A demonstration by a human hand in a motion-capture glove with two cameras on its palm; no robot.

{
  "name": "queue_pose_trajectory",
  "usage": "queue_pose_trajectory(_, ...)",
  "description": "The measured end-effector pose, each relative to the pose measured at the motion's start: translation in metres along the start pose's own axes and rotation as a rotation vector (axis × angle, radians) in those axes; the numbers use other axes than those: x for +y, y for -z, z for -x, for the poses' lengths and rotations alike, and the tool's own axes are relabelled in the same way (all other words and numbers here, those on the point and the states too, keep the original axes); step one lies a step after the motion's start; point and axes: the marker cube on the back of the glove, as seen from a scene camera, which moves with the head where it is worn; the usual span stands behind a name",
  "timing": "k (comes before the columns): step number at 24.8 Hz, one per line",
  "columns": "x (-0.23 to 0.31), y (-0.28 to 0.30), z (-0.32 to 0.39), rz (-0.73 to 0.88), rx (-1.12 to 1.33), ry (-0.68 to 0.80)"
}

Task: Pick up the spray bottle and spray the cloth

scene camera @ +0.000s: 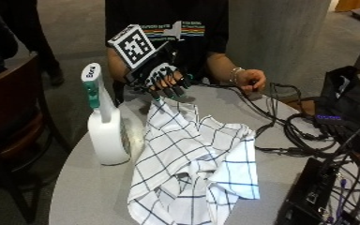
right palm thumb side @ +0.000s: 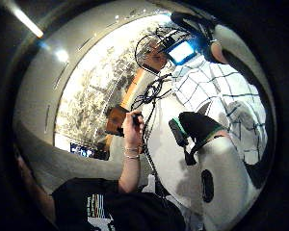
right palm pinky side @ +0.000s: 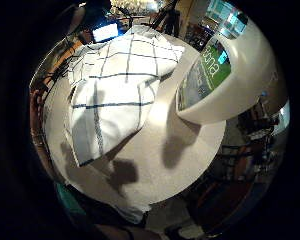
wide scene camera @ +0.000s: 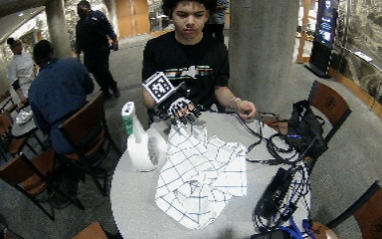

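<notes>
White plastic makes up the one spray bottle (scene camera: 107, 131), which is stood upright near the edge of the round grey table (scene camera: 93, 187), its green trigger and white nozzle head turned toward the person. Just beside it, one white cloth (scene camera: 192, 173) with a dark grid check is spread in rumpled folds across the middle of the tabletop, one corner drawn up toward the person. The black-gloved right hand (scene camera: 162, 79) is held in the air above that raised corner, near the bottle but apart from it; its fingers are hung downward, loosely curled and slightly spread, and nothing is gripped by them. Whether the fingertips touch the cloth's corner cannot be told. The bare left hand (scene camera: 250, 80) is rested on the table at the far edge, closed round a bundle of black cables (scene camera: 280, 117) that is trailed across the surface to one black box (scene camera: 311, 197). One black bag (scene camera: 348, 105) is placed beyond the cables. In the little-finger palm view the bottle's body and the checked cloth are seen lying side by side on the tabletop.
</notes>
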Motion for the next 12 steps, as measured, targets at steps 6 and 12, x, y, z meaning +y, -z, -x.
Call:
queue_pose_trajectory(6,0.004,0.006,-0.007,-0.027,-0.04,-0.003)
queue_pose_trajectory(12,0.009,0.012,-0.022,-0.209,-0.202,-0.044)
